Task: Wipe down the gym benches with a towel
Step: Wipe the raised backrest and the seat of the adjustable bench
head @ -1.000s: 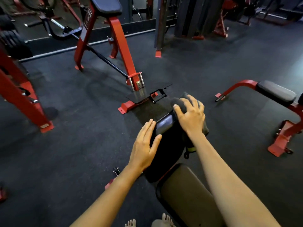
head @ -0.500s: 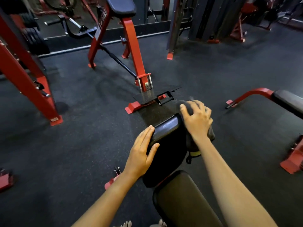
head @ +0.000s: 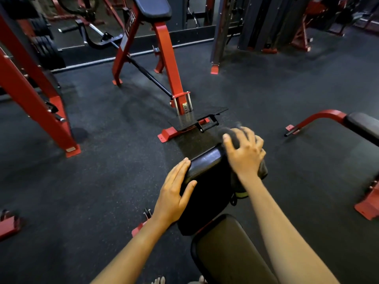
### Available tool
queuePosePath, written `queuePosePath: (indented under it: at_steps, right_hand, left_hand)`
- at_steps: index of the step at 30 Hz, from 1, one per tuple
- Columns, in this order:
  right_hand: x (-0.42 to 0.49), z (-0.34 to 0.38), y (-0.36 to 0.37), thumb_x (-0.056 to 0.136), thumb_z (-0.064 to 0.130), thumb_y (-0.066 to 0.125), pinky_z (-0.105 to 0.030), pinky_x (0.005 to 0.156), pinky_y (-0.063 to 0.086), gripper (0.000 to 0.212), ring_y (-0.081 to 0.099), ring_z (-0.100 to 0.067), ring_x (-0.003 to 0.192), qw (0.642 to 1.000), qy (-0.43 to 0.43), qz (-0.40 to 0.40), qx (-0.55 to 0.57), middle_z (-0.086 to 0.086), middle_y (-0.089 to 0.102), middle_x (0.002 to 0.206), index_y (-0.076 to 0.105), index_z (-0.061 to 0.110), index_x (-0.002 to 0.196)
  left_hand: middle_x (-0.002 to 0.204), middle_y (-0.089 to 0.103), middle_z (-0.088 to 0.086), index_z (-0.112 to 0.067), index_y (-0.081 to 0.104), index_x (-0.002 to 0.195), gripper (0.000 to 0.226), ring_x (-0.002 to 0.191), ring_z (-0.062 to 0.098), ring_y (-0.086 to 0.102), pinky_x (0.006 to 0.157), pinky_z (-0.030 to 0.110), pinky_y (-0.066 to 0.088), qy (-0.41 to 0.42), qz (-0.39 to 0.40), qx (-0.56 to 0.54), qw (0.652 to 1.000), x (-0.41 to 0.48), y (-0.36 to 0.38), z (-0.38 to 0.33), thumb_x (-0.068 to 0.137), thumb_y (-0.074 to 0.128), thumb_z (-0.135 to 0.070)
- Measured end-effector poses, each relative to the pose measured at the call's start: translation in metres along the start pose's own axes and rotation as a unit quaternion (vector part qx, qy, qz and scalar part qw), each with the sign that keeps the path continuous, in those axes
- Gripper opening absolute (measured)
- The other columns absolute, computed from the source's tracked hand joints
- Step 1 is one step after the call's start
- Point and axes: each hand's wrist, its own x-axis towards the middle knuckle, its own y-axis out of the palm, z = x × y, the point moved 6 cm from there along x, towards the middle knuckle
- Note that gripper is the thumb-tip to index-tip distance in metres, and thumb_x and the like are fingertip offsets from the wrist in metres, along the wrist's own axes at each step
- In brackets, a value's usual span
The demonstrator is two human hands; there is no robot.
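A black padded bench runs away from me, its back pad [head: 207, 181] beyond the seat pad [head: 229, 253]. My right hand [head: 245, 154] holds a dark grey towel [head: 227, 133] bunched under its spread, bent fingers on the back pad's far right corner; the hand is motion-blurred. More towel hangs over the pad's right edge. My left hand [head: 174, 193] rests against the back pad's left edge, fingers straight along the side and thumb on top.
A red-framed incline bench [head: 172, 78] with a black footplate [head: 194, 117] stands just ahead. A red rack [head: 41, 103] with weight plates is at left. Another black-padded bench [head: 363, 124] on a red frame sits at right. Dark rubber floor surrounds me; my bare toes [head: 159, 280] show below.
My right hand has shifted a little with the towel over the pad's far corner and its fingers have spread. My left hand stays on the pad's edge. The view has tilted slightly.
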Motion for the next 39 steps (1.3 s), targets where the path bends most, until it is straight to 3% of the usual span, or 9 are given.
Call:
queuePosePath:
  at_steps: [3, 7, 12, 14, 18, 20, 30, 36, 39]
  right_hand:
    - [0.01, -0.015, 0.001, 0.095, 0.056, 0.043, -0.054, 0.101, 0.03, 0.047, 0.032, -0.031, 0.129, 0.995, 0.094, 0.024, 0.034, 0.002, 0.043, 0.144, 0.057, 0.028, 0.129]
    - [-0.039, 0.026, 0.001, 0.088, 0.057, 0.042, -0.058, 0.091, 0.036, 0.049, 0.041, -0.037, 0.122, 0.998, -0.037, -0.043, -0.04, -0.003, 0.053, 0.136, 0.065, 0.026, 0.117]
    - [-0.065, 0.041, 0.006, 0.085, 0.058, 0.047, -0.051, 0.089, 0.036, 0.045, 0.047, -0.033, 0.118, 0.983, -0.17, -0.052, -0.044, -0.001, 0.057, 0.132, 0.068, 0.03, 0.114]
    - [-0.039, 0.021, 0.003, 0.084, 0.059, 0.047, -0.05, 0.087, 0.039, 0.046, 0.047, -0.033, 0.116, 0.989, -0.125, -0.068, -0.042, 0.0, 0.058, 0.131, 0.068, 0.029, 0.112]
    - [0.003, -0.02, 0.002, 0.084, 0.067, 0.032, -0.057, 0.094, 0.039, 0.064, 0.038, -0.035, 0.124, 0.996, 0.071, -0.016, 0.052, 0.0, 0.047, 0.14, 0.058, 0.027, 0.127]
    - [0.0, -0.021, 0.002, 0.086, 0.067, 0.028, -0.057, 0.096, 0.036, 0.067, 0.035, -0.035, 0.126, 0.993, 0.104, -0.019, 0.052, -0.002, 0.042, 0.144, 0.054, 0.026, 0.132]
    - [-0.062, 0.032, 0.008, 0.086, 0.058, 0.047, -0.05, 0.088, 0.037, 0.047, 0.047, -0.036, 0.118, 0.976, -0.203, -0.067, -0.048, -0.004, 0.055, 0.135, 0.065, 0.03, 0.119]
    - [-0.016, -0.009, 0.0, 0.085, 0.064, 0.033, -0.06, 0.087, 0.042, 0.064, 0.04, -0.038, 0.12, 0.997, 0.036, -0.053, 0.039, -0.007, 0.046, 0.141, 0.06, 0.023, 0.126]
    - [-0.033, 0.008, 0.001, 0.088, 0.06, 0.036, -0.059, 0.088, 0.04, 0.057, 0.039, -0.04, 0.12, 0.998, 0.003, -0.06, 0.0, -0.009, 0.046, 0.141, 0.06, 0.024, 0.124]
  left_hand:
    - [0.146, 0.038, -0.002, -0.018, 0.035, 0.142, 0.053, 0.136, 0.007, 0.033, 0.113, 0.023, 0.025, -0.007, -0.004, -0.001, 1.0, -0.001, 0.001, 0.0, 0.097, 0.04, -0.046]
    - [0.146, 0.038, -0.002, -0.017, 0.035, 0.142, 0.055, 0.136, 0.006, 0.032, 0.113, 0.022, 0.024, -0.005, -0.003, 0.006, 1.0, -0.001, 0.001, 0.0, 0.097, 0.038, -0.048]
    - [0.146, 0.038, -0.002, -0.017, 0.035, 0.141, 0.054, 0.136, 0.005, 0.032, 0.113, 0.02, 0.024, -0.003, -0.009, 0.007, 1.0, 0.0, 0.001, -0.002, 0.097, 0.037, -0.048]
    - [0.146, 0.038, -0.002, -0.016, 0.036, 0.141, 0.055, 0.136, 0.004, 0.031, 0.113, 0.02, 0.024, -0.003, -0.011, 0.013, 1.0, 0.0, 0.001, -0.002, 0.097, 0.038, -0.048]
    - [0.146, 0.038, -0.002, -0.015, 0.037, 0.142, 0.055, 0.136, 0.005, 0.032, 0.113, 0.021, 0.024, -0.009, -0.012, 0.013, 1.0, -0.001, 0.001, -0.002, 0.097, 0.038, -0.048]
    - [0.146, 0.037, -0.003, -0.016, 0.036, 0.142, 0.055, 0.136, 0.006, 0.032, 0.113, 0.022, 0.025, -0.013, -0.012, 0.013, 1.0, -0.002, 0.001, -0.001, 0.097, 0.038, -0.048]
    - [0.147, 0.037, -0.002, -0.018, 0.035, 0.142, 0.055, 0.136, 0.007, 0.032, 0.113, 0.025, 0.025, -0.012, -0.012, 0.013, 1.0, -0.002, 0.001, -0.002, 0.097, 0.037, -0.049]
    - [0.147, 0.033, -0.006, -0.021, 0.032, 0.142, 0.052, 0.137, 0.004, 0.029, 0.114, 0.025, 0.023, -0.027, -0.002, 0.018, 0.999, -0.003, 0.001, -0.004, 0.095, 0.041, -0.042]
    - [0.148, 0.032, -0.008, -0.023, 0.031, 0.142, 0.052, 0.137, -0.001, 0.026, 0.115, 0.028, 0.022, -0.027, -0.004, 0.02, 0.999, -0.003, 0.0, -0.005, 0.095, 0.04, -0.041]
